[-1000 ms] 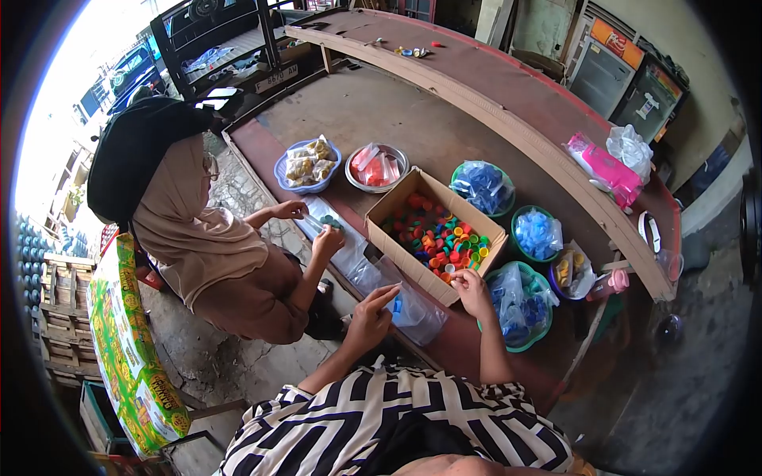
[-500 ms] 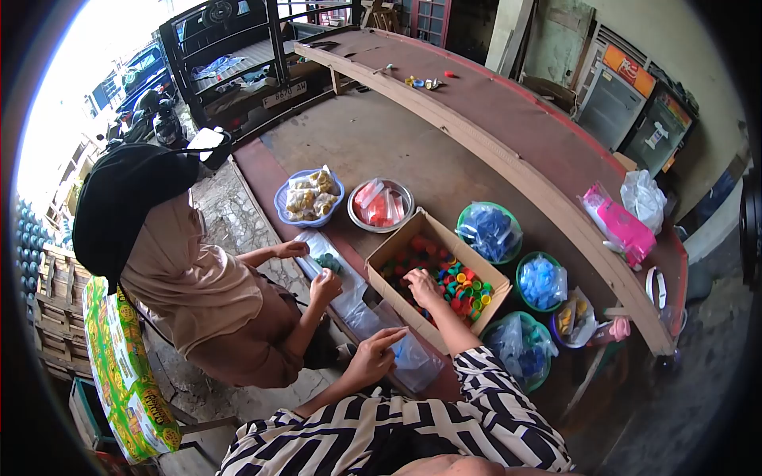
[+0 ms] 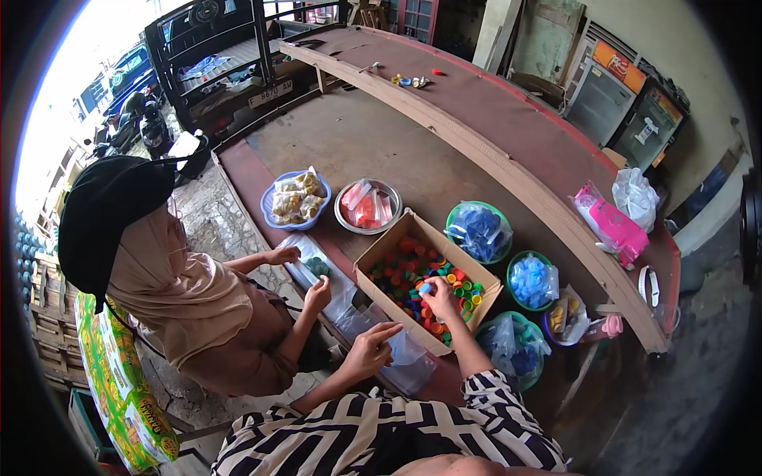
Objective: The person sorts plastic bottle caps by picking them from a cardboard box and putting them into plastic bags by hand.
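My right hand (image 3: 443, 304) is above the near side of the cardboard box (image 3: 476, 318), closed on a light blue bottle cap (image 3: 425, 289). Loose red, green, yellow, blue and orange bottle caps (image 3: 409, 274) fill the box. To the left of the box, my left hand (image 3: 368, 354) is closed on a clear plastic bag (image 3: 407, 351) with a bluish tint, its index finger pointing toward the box. More flat clear bags (image 3: 413, 376) lie beneath it on the table edge. How the fingers grip the bag is partly hidden.
A co-worker (image 3: 198, 309) at my left handles a bag of green caps (image 3: 316, 266). Behind the box stand a blue basket (image 3: 271, 214) and a metal bowl (image 3: 343, 218). Green basins (image 3: 510, 258) with bagged caps stand right. A wooden rail (image 3: 492, 163) crosses the table.
My right hand has lifted from among the caps in the box and now shows a light blue cap at its fingertips. My left hand stays nearly in place. The whole view has shifted slightly.
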### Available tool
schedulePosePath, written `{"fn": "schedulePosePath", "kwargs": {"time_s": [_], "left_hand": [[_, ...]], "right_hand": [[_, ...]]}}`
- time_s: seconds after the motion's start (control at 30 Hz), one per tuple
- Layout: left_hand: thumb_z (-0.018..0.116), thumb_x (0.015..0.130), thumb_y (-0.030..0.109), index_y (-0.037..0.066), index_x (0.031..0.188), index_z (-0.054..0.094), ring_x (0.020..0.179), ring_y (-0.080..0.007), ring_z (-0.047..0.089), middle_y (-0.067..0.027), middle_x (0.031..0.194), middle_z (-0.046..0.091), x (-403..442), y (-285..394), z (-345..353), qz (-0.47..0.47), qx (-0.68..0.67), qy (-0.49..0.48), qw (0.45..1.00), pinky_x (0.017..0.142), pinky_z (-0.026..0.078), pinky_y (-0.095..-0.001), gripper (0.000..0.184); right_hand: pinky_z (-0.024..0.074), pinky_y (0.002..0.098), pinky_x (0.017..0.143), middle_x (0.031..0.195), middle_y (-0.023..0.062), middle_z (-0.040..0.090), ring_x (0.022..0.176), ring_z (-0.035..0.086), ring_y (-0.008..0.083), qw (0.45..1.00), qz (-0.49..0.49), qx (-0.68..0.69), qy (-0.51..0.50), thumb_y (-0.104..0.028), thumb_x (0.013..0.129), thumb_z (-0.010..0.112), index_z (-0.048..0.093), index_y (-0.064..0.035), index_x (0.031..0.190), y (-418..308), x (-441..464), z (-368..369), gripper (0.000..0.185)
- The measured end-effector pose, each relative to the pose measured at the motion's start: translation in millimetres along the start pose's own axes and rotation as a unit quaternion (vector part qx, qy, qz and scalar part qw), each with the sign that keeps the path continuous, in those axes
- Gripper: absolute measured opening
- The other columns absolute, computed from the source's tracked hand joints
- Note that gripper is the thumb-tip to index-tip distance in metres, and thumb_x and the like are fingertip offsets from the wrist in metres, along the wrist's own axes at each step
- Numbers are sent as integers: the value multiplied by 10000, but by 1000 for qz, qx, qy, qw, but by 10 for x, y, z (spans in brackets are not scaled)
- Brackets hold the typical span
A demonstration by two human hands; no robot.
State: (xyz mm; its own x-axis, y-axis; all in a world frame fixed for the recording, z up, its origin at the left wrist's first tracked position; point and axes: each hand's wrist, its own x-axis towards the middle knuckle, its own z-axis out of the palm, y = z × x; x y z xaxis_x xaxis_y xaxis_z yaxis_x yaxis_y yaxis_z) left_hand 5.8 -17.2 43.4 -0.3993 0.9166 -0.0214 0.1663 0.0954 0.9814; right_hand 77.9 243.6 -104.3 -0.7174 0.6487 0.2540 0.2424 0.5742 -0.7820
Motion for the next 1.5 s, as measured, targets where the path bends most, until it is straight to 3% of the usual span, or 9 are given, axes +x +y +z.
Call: {"fn": "schedulePosePath", "kwargs": {"time_s": [0.2, 0.33, 0.5, 0.63, 0.77, 0.87, 1.2, 1.37, 1.5], "left_hand": [[423, 848, -56, 33, 1309, 541, 715, -141, 665, -116, 1302, 530, -103, 38, 91, 1, 18, -19, 1000, 652, 577, -275, 484], [427, 825, -75, 14, 1286, 550, 656, -162, 672, -134, 1252, 554, -186, 27, 155, 21, 13, 14, 1000, 593, 568, -273, 485], [433, 825, -73, 20, 1300, 540, 671, -158, 671, -126, 1280, 541, -282, 62, 184, 12, 22, 36, 999, 605, 567, -273, 496], [446, 811, -77, 13, 1289, 548, 674, -162, 673, -130, 1277, 548, -341, 92, 225, 30, 29, 57, 998, 607, 565, -273, 497], [461, 788, -82, 2, 1278, 552, 654, -175, 672, -142, 1259, 563, -381, 73, 251, 108, 86, 75, 987, 611, 559, -279, 505], [463, 778, -79, 3, 1268, 561, 647, -179, 672, -147, 1255, 572, -406, 29, 325, 116, 70, 75, 988, 635, 546, -281, 507], [646, 864, 117, 44, 1209, 616, 744, -150, 668, -133, 1284, 564, -477, 277, 413, 119, 39, -23, 992, 651, 524, -262, 354], [853, 695, 269, 88, 1418, 373, 1161, -240, 543, -138, 1377, 461, -518, 101, 504, 164, -15, -54, 985, 884, 482, -361, 887], [872, 667, 294, 66, 1446, 287, 1240, -306, 472, -131, 1380, 452, -503, 17, 596, 215, 79, -108, 967, 1021, 391, -410, 1000]], "right_hand": [[516, 258, 766, 926, 40, 614, 828, 613, 116, 969, 108, 217, 41, -27, 822, 707, 536, -24, 1015, -41, -535, -388, 258], [508, 268, 765, 1040, 86, 586, 877, 603, 142, 957, 22, 279, 71, -82, 846, 696, 538, -30, 1020, -709, -881, -583, 240], [463, 343, 907, 1126, 112, 592, 1007, 593, 227, 965, -100, 233, 62, -55, 822, 662, 547, -33, 1023, -1777, -1199, -786, 232], [404, 412, 978, 1224, 138, 560, 1061, 557, 326, 977, -192, 58, -65, -96, 792, 697, 609, -39, 1047, -1826, -1312, -747, 276], [387, 412, 1002, 1276, 147, 517, 1106, 546, 310, 979, -198, -4, -49, -133, 763, 745, 637, -58, 1043, -1962, -1448, -792, 309], [417, 404, 981, 1308, 153, 481, 1125, 553, 306, 977, -192, -88, -21, -160, 746, 770, 657, -60, 975, -2007, -1551, -854, 275], [500, 394, 746, 983, 121, 624, 903, 629, 321, 997, -77, 3, -13, -107, 813, 701, 627, -17, 908, -1908, -1868, -1172, 150], [510, 357, 738, 905, 116, 637, 861, 642, 289, 996, -89, 0, -14, -38, 807, 693, 642, -9, 886, -2014, -1981, -1377, 99], [513, 354, 741, 911, 106, 641, 858, 646, 270, 995, -94, 15, -22, -37, 807, 695, 643, -10, 886, -2152, -2081, -1500, 98]]}}
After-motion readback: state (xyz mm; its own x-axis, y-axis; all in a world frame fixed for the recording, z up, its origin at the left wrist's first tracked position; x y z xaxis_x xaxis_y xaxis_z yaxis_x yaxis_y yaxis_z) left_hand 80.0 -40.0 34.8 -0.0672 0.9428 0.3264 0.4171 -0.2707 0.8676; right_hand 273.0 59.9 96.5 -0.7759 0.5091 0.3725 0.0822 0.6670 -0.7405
